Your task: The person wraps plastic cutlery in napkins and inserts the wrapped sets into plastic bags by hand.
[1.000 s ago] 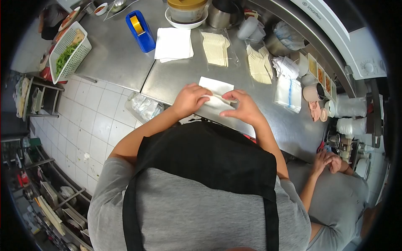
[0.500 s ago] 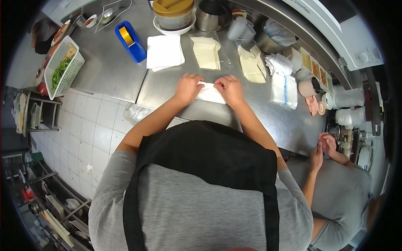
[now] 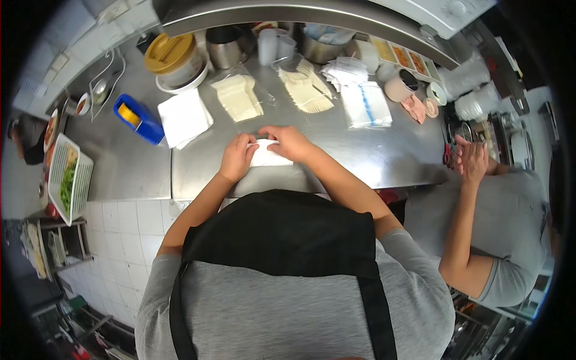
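Observation:
A folded white napkin [image 3: 270,157] lies on the steel counter near its front edge, partly covered by fingers. My left hand [image 3: 237,157] grips its left side, fingers bent over the edge. On its upper right, my right hand [image 3: 288,144] pinches the paper between thumb and fingers. Beyond my hands are a stack of white napkins [image 3: 185,118], a bag of pale wooden cutlery [image 3: 238,98] and a second such bag [image 3: 305,89]. A blue tape dispenser [image 3: 138,119] stands left of the napkin stack.
At the far left is a white basket of greens [image 3: 69,180]. A yellow-lidded tub [image 3: 174,59] and metal pots line the back. White packets [image 3: 365,105], cups and a condiment tray [image 3: 401,57] are at the right. A co-worker [image 3: 480,198] stands at the right with hands together.
The view has turned, shifting the counter items leftward. The napkin has been folded smaller, and both hands have closed in around it. The co-worker's hands have come together.

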A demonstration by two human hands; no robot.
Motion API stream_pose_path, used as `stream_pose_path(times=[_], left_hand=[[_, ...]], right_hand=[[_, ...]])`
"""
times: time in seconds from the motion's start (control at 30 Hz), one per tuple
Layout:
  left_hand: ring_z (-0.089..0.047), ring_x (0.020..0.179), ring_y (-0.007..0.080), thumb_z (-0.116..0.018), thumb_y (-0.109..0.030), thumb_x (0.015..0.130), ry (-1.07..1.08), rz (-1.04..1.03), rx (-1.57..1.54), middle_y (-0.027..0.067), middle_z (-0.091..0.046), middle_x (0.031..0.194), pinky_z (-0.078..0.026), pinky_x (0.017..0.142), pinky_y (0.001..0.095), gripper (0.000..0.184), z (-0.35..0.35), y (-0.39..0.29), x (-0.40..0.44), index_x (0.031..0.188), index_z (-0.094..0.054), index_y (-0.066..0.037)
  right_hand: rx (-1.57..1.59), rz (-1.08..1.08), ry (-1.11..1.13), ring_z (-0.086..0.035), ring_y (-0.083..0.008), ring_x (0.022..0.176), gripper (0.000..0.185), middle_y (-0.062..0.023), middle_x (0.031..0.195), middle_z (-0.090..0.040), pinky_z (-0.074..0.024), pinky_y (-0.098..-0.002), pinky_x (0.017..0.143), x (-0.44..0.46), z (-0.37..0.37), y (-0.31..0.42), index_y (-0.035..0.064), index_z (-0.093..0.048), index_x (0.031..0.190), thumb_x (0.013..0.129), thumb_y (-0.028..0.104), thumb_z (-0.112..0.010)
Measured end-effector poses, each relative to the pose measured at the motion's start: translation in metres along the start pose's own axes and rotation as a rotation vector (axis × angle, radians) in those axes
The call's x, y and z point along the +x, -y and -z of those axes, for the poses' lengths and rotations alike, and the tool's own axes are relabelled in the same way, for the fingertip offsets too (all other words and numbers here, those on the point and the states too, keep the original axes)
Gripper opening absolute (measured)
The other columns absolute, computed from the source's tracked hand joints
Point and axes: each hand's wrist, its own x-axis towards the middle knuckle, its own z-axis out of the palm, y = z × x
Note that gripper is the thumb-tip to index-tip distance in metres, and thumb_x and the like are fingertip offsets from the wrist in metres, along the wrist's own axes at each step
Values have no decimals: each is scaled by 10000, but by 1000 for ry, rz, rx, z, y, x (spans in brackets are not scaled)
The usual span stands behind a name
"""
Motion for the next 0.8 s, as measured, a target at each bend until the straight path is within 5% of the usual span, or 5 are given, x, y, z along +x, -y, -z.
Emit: stream_pose_path(times=[0.13,0.23,0.3,0.5,0.8], left_hand=[[-557,738,139,-614,-15,866,-10,341,-560,43,-557,816,-465,686,257,141,-26,-23,37,977,-529,-36],[-521,764,60,-622,9,859,27,236,-462,6,-531,838,-452,705,206,194,-52,-44,79,1025,-534,-40],[-582,791,132,-654,-13,835,99,59,-408,45,-566,902,-485,726,253,180,-78,-68,111,997,-587,-56],[-580,928,279,-583,-167,835,340,-713,-190,82,-578,960,-495,793,385,113,-226,-155,215,909,-625,-94],[-590,977,259,-564,-151,805,336,-579,397,67,-567,1014,-513,785,381,177,-443,-219,287,956,-644,-106]], right_hand=[[207,-115,-142,-573,-209,757,390,-90,868,-619,-474,-325,724,-50,27,-6,103,-557,1161,792,9,-641],[292,-242,-425,-581,-226,772,371,-97,881,-617,-476,-329,746,-107,50,-39,108,-557,1148,800,-11,-610],[137,-352,-511,-626,-321,967,376,-177,1056,-628,-480,-359,848,-151,76,-65,107,-560,1146,807,-53,-531],[-206,-349,-773,-583,-317,787,371,-155,881,-584,-471,-373,716,-245,120,-122,89,-651,1056,789,-103,-478],[-274,-375,-901,-597,-319,742,308,-159,869,-567,-490,-357,641,-264,105,-149,90,-676,994,770,-80,-548]])
